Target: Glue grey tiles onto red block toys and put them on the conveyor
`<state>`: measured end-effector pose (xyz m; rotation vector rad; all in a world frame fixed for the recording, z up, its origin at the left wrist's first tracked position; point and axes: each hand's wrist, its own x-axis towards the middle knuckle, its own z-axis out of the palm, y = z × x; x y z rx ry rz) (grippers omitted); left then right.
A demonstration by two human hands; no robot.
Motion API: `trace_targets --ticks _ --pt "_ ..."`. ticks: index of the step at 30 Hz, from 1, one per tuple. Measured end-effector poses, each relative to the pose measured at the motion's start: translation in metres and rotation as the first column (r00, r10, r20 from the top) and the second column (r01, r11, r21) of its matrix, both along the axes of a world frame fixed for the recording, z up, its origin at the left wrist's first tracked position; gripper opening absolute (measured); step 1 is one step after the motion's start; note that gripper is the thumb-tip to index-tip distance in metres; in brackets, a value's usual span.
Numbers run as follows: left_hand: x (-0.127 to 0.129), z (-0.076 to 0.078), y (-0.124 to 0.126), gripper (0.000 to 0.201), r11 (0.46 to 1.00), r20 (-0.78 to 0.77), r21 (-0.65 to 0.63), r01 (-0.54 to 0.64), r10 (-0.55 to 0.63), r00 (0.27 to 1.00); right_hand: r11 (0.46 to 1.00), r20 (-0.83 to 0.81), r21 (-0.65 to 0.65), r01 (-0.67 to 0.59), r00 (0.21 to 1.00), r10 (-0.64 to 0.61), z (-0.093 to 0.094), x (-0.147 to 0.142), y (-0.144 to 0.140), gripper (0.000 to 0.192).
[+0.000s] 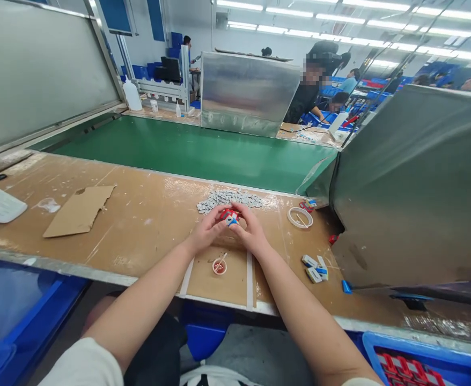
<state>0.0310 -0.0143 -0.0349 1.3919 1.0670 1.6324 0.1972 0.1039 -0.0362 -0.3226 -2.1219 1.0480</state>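
Both hands (231, 228) pinch small red-blue part (229, 216).

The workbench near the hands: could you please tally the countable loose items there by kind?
Red-and-blue part held in both hands: 1
White tape ring: 1
Small orange cup: 1
Cardboard scrap: 1
White-and-blue blocks: 3
Total: 7

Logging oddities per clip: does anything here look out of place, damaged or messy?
A torn cardboard scrap lies loose on the worn, white-smeared bench. Both hands, left and right, hold a red part beside a tidy grey pile. Nothing looks spilled.
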Motion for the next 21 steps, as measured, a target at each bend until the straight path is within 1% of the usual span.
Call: trace_targets --ticks 1,3,5,8,11,15,21 --pt "0.0 -0.001 0.0 0.056 1.0 0.03 -0.008 0.009 -0.008 1.0 1.0 0.005 0.008 -0.024 1.0 0.024 0.0 0.0 0.0 0.072" --pt "-0.001 -0.001 0.0 0.054 1.0 0.041 -0.021 0.007 -0.006 0.999 0.997 0.006 0.032 -0.063 0.998 0.063 0.0 0.001 -0.001 0.077" --pt "-0.004 0.0 -0.002 0.052 1.0 0.039 0.002 0.007 -0.007 0.999 0.993 -0.018 0.061 -0.097 0.995 0.098 0.0 0.001 -0.003 0.082" --pt "-0.009 0.003 -0.005 0.058 0.999 0.032 0.05 0.022 -0.024 0.999 0.982 -0.067 0.118 -0.146 0.986 0.154 0.002 0.002 -0.005 0.087" --pt "-0.013 0.006 -0.008 0.062 0.998 0.009 0.051 0.041 -0.041 0.999 0.967 -0.098 0.181 -0.18 0.975 0.2 0.006 0.002 -0.008 0.085" --pt "-0.015 0.009 -0.01 0.061 0.997 -0.005 0.06 0.04 -0.039 0.999 0.954 -0.146 0.232 -0.19 0.963 0.227 0.009 0.003 -0.011 0.08" --pt "-0.013 0.013 -0.013 0.059 0.997 -0.015 0.068 0.031 -0.03 0.999 0.95 -0.158 0.239 -0.199 0.958 0.24 0.009 0.003 -0.014 0.081"
